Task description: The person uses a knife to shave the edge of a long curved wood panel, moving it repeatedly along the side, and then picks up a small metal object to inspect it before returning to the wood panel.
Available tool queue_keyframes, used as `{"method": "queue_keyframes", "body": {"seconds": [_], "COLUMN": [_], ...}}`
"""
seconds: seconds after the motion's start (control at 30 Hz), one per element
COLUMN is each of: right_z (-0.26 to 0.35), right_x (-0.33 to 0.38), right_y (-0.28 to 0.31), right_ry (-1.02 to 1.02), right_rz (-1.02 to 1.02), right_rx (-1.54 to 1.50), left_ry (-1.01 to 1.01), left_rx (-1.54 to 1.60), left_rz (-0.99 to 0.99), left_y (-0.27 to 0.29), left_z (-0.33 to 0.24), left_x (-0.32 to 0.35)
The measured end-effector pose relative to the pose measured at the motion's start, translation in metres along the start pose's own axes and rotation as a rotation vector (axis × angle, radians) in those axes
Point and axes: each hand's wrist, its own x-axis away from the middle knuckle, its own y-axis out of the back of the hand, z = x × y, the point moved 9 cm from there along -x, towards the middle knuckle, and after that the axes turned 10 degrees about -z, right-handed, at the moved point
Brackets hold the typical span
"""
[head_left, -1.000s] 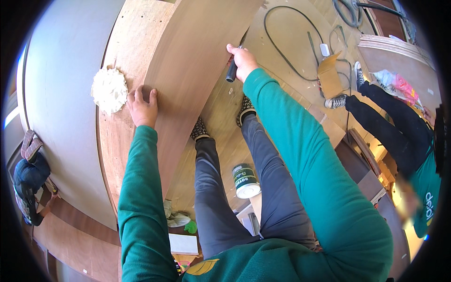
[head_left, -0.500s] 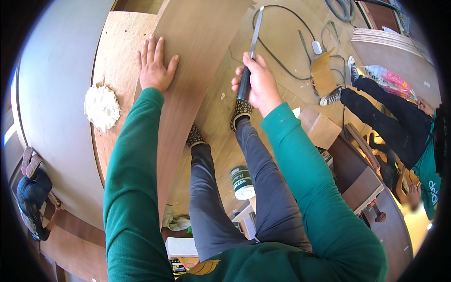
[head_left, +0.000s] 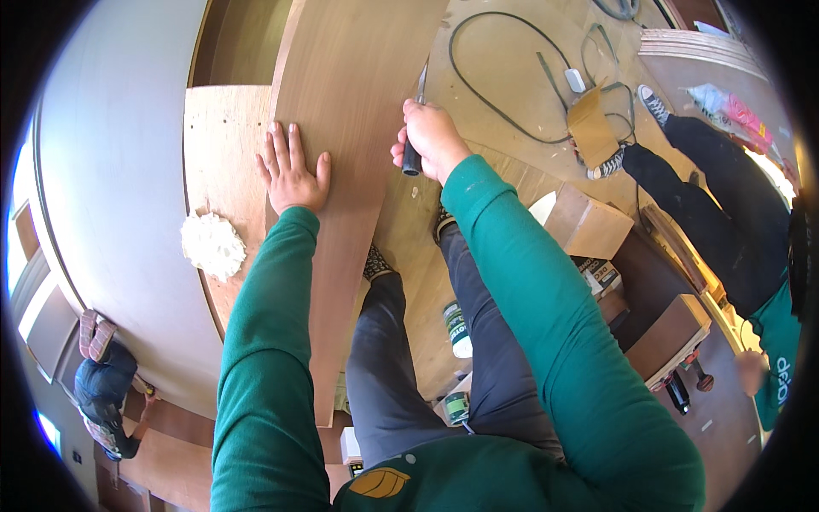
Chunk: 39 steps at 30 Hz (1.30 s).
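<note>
The person in the green sleeves leans over a long brown veneer strip [head_left: 341, 128] that lies along a curved plywood panel [head_left: 222, 145]. The left hand [head_left: 292, 171] presses flat on the strip, fingers spread. The right hand [head_left: 431, 141] is closed round the black handle of a knife [head_left: 415, 128], whose blade runs up along the strip's right edge. A white wad of cloth [head_left: 212, 246] sits on the plywood, left of the forearm. A black cable [head_left: 512, 94] loops across the floor, and another person [head_left: 725, 205] stands at the right.
</note>
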Motion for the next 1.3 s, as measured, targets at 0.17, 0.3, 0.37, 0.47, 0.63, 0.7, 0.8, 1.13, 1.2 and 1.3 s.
{"method": "queue_keyframes", "body": {"seconds": [0.17,0.3,0.37,0.47,0.63,0.7,0.8,1.13,1.2,1.3], "right_z": [0.004,0.003,0.005,0.002,-0.008,-0.017,-0.022,-0.008,-0.017,-0.020], "right_x": [0.027,0.032,0.004,-0.003,0.044,0.028,-0.021,0.032,0.002,-0.011], "right_y": [0.015,0.002,-0.008,-0.002,0.000,-0.006,-0.003,-0.001,-0.004,-0.002], "right_ry": [-0.009,-0.008,-0.006,-0.022,-0.097,-0.108,-0.156,-0.091,-0.097,-0.102], "right_rz": [0.057,0.013,0.005,0.015,-0.022,-0.017,-0.024,-0.031,-0.052,-0.065], "right_rx": [0.013,0.005,0.022,0.012,0.026,0.070,0.129,0.042,0.089,0.100], "left_ry": [-0.004,-0.018,-0.030,-0.029,-0.006,-0.008,-0.024,0.001,0.003,0.000], "left_rx": [-0.002,0.002,0.007,0.008,-0.008,0.006,0.024,0.008,0.018,0.027], "left_rz": [0.023,-0.003,-0.008,-0.009,0.009,0.007,0.006,0.037,0.045,0.042], "left_y": [0.001,0.002,0.001,0.001,0.002,0.003,0.002,0.000,-0.002,-0.003], "left_z": [0.006,0.004,-0.002,-0.001,0.007,0.004,-0.006,0.006,0.001,-0.001], "left_x": [0.002,0.000,-0.001,0.000,0.002,0.000,-0.004,0.001,-0.002,-0.001]}}
